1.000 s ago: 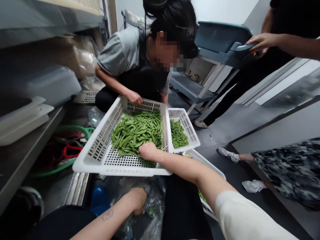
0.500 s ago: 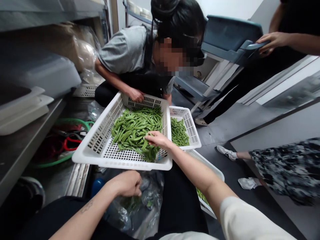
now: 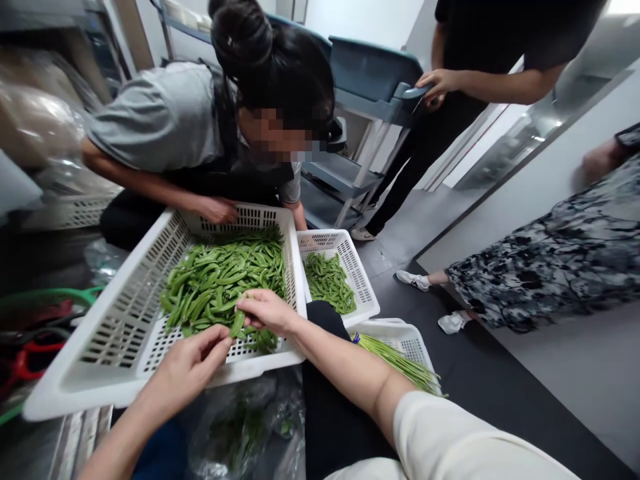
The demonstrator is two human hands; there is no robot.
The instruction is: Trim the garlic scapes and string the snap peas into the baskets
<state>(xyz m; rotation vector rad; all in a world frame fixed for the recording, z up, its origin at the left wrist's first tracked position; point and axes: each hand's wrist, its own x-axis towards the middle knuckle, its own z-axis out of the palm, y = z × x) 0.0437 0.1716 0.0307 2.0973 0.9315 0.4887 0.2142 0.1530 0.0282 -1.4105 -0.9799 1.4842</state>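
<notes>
Between the thumb and fingers of my right hand (image 3: pixel 267 310) is one green pea pod (image 3: pixel 238 324), held over the near side of a large white slotted basket (image 3: pixel 107 327). My left hand (image 3: pixel 193 360) is closed in a pinch at the lower tip of that same pod, its wrist crossing the basket's near rim. Under and beyond both hands lies a heap of pea pods (image 3: pixel 220 273) inside the basket. The co-worker opposite rests a hand (image 3: pixel 219 209) on the basket's far rim.
Right of it stands a smaller white basket (image 3: pixel 363 280) of pods, then another with long green stalks (image 3: pixel 397 360). A plastic bag with green scraps (image 3: pixel 240 433) lies below. Red-handled scissors (image 3: pixel 37 360) sit at left. Behind, another person grips a grey cart (image 3: pixel 375 80); a patterned skirt (image 3: pixel 550 267) is at right.
My left hand has come up from below the basket's near rim to the pod in my right hand. The camera view has swung right, and the baskets appear further left.
</notes>
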